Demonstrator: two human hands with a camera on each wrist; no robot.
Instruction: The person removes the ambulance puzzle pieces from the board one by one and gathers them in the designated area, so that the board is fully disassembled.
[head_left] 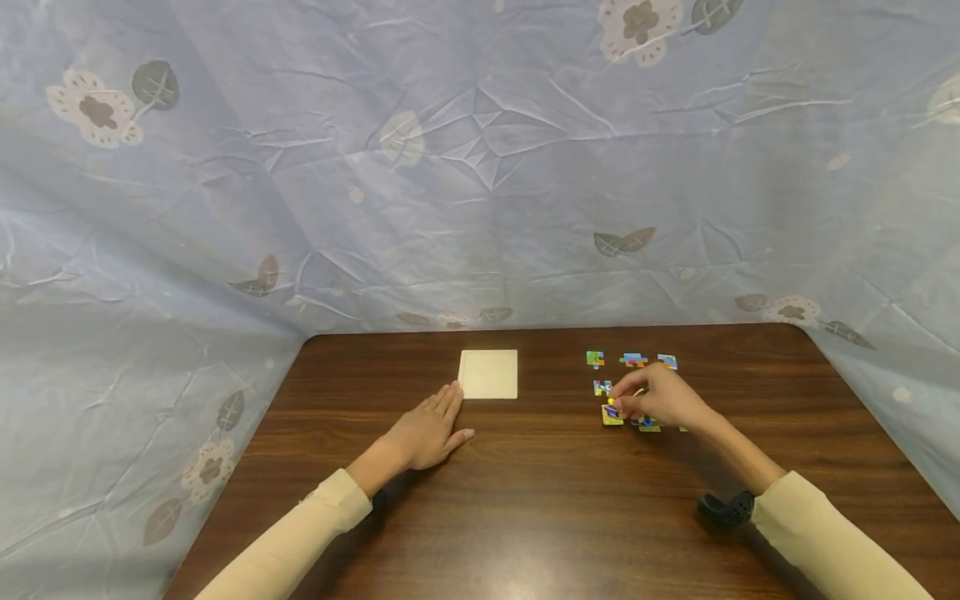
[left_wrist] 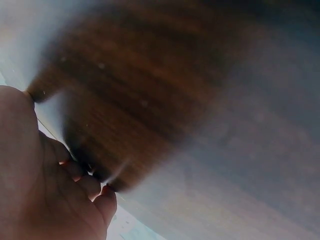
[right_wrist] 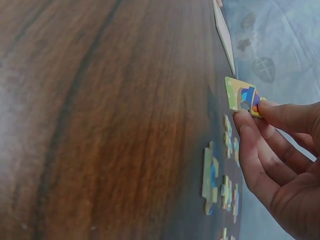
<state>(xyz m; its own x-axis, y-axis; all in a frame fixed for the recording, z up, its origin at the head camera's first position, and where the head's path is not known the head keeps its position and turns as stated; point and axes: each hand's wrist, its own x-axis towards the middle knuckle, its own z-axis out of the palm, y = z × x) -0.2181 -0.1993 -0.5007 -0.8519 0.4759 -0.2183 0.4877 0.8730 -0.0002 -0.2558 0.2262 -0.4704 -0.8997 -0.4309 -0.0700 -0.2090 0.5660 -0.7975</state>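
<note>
My right hand (head_left: 663, 397) pinches a colorful jigsaw puzzle piece (head_left: 612, 413) between thumb and fingertips. In the right wrist view the piece (right_wrist: 241, 96) is tilted, held above the table, with yellow, green and blue printing. More puzzle pieces lie around that hand, among them a green piece (head_left: 595, 358) and a blue and pink piece (head_left: 633, 360). My left hand (head_left: 429, 429) lies flat on the table, fingers straight, the fingertips at the left edge of a square cream puzzle tray (head_left: 489, 374). In the left wrist view, the left hand (left_wrist: 65, 185) shows its palm side.
A dark brown wooden table (head_left: 480, 500) spreads beneath both arms. Behind it hangs a pale blue flowered cloth (head_left: 480, 208), which also runs along both sides. A black band (head_left: 726, 508) is round the right wrist.
</note>
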